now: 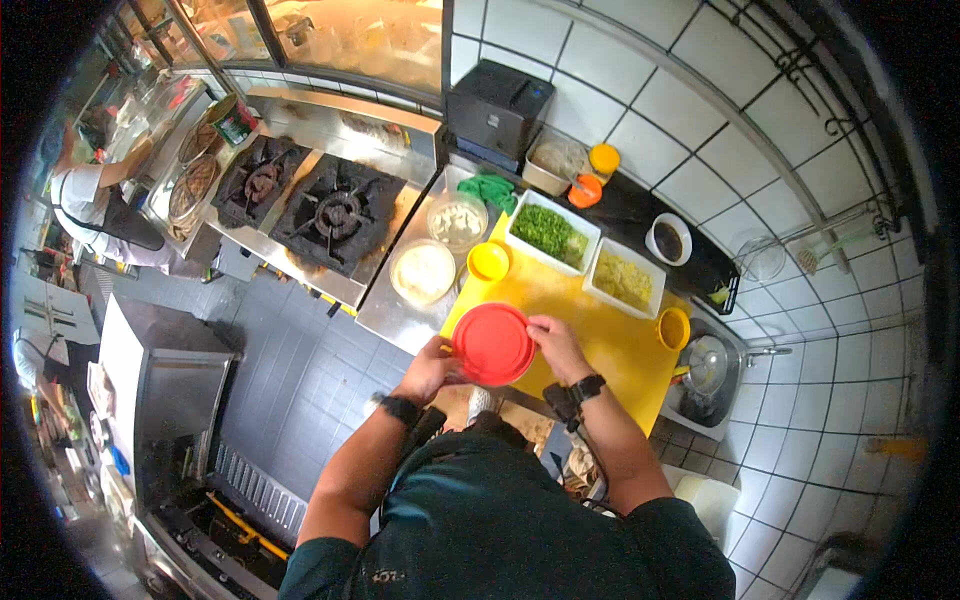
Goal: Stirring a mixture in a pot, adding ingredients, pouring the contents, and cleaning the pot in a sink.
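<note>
Both hands grip a round red plastic lid or shallow dish [494, 343] over the near left edge of a yellow cutting board [592, 345]. My left hand [435, 368] holds its left rim, and my right hand [556, 345] holds its upper right rim. Beyond it stands a yellow round container [488, 262]. White rectangular tubs of chopped green herbs [549, 232] and of pale yellow chopped food [621, 279] stand along the board's far side. An orange-yellow round container [673, 329] sits at its right edge.
Clear round tubs [422, 272] [457, 221] stand left of the board, near a green cloth [488, 192]. Farther left is a gas stove [337, 214]. A sink [705, 375] lies right, and a white bowl of dark liquid [668, 239] behind. Two people [90, 202] [37, 367] are at far left.
</note>
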Demonstrator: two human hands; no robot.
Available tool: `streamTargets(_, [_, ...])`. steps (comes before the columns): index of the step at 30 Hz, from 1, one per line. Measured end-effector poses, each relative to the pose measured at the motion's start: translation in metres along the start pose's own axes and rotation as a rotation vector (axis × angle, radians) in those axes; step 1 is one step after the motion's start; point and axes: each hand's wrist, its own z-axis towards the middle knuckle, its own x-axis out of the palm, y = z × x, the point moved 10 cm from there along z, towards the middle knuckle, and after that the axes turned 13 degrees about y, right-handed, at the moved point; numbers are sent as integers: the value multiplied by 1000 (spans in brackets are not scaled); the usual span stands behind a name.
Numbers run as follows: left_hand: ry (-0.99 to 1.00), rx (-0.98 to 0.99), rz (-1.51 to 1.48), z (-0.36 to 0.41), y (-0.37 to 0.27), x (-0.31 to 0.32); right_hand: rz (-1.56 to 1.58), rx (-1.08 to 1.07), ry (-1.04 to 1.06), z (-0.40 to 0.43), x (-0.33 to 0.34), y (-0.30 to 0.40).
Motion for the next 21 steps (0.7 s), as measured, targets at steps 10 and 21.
streamTargets(10, [-204, 136, 88, -190, -62, -205, 94, 13, 268, 30, 293, 70])
streamTargets(21, [-652, 384, -215, -460, -68, -477, -33, 238, 1061, 78, 737, 118])
